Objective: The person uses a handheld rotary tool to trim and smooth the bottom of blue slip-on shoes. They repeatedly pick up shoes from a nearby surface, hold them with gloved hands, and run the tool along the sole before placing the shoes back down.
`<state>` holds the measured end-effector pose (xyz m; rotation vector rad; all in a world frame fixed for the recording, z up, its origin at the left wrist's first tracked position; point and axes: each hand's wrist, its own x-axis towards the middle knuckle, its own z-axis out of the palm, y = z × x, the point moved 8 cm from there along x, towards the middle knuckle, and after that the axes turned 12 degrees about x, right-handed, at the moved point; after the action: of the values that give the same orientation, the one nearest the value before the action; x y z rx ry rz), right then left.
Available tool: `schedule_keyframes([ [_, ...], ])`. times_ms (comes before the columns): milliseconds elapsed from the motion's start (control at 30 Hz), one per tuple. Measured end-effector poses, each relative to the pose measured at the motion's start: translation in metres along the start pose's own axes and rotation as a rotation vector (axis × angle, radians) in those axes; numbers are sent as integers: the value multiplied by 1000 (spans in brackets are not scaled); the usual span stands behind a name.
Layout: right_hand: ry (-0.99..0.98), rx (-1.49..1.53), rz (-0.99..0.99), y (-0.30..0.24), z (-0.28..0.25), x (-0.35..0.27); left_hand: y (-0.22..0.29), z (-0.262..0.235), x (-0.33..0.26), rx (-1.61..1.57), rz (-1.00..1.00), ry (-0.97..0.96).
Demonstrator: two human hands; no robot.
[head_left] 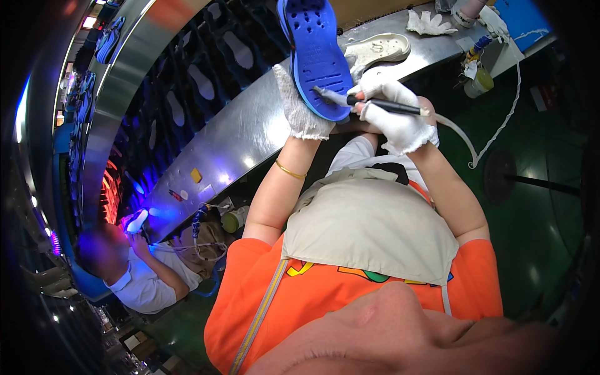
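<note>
My left hand (299,107), in a white knit glove, grips a blue shoe sole (317,53) and holds it tilted up over the steel bench edge. My right hand (392,112), also gloved with fingertips cut away, pinches a dark-handled brush (375,104) whose bristle tip touches the lower end of the sole. A white hose (465,140) runs from the brush handle toward the right. Behind the sole a white shoe sole (381,47) lies on the bench.
A curved steel bench (231,134) borders a conveyor carrying sole-shaped moulds (200,81). Spare white gloves (428,24) and a glue pot (478,81) sit at the bench's far end. Another person (140,275) works at lower left under blue light. A stool base (500,178) stands on the green floor.
</note>
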<state>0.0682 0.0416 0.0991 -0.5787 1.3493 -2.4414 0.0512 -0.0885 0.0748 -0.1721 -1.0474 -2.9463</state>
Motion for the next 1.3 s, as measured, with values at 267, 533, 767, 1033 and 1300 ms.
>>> schedule_keyframes([
  [267, -73, 19, 88, -6, 1, 2, 4, -4, 8, 45, -61, 15],
  [533, -273, 79, 412, 17, -3, -1, 7, 28, 5, -427, -290, -368],
  [767, -411, -209, -131, -26, 16, 11, 8, 27, 7, -175, -351, -326],
  [1033, -554, -488, -231, -11, 28, 16, 5, 4, 22, 276, -401, -102],
  [1300, -445, -406, 194, 12, 3, 28, 1, 5, 15, 546, -533, -51],
])
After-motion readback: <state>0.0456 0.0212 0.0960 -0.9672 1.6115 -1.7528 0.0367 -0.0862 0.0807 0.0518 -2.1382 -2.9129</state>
